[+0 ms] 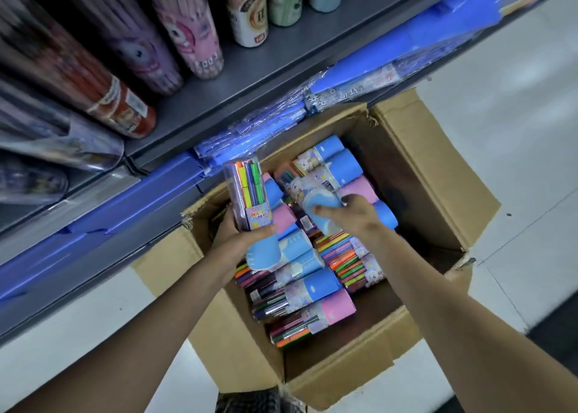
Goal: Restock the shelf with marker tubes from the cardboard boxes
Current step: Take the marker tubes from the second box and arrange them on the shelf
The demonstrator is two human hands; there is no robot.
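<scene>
1. Left hand (pixel 240 240) fingers wrap the blue cap end of an upright marker tube (pixel 248 198); right hand (pixel 350 214) fingers curl over another tube (pixel 316 200) lying atop the stack in the cardboard box (pixel 434 175).
2. The tubes look light, rigid and slick in clear plastic, so the capped end probably gives the surest hold.
3. The held tube's label reads "WATER COLOR PEN".
4. The shelf (pixel 250 78) above holds other tubes.

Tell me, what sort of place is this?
Most likely a stationery shop aisle: a grey shelf lined with pencil tubes, and an open cardboard box of marker tubes on the tiled floor for restocking.
</scene>
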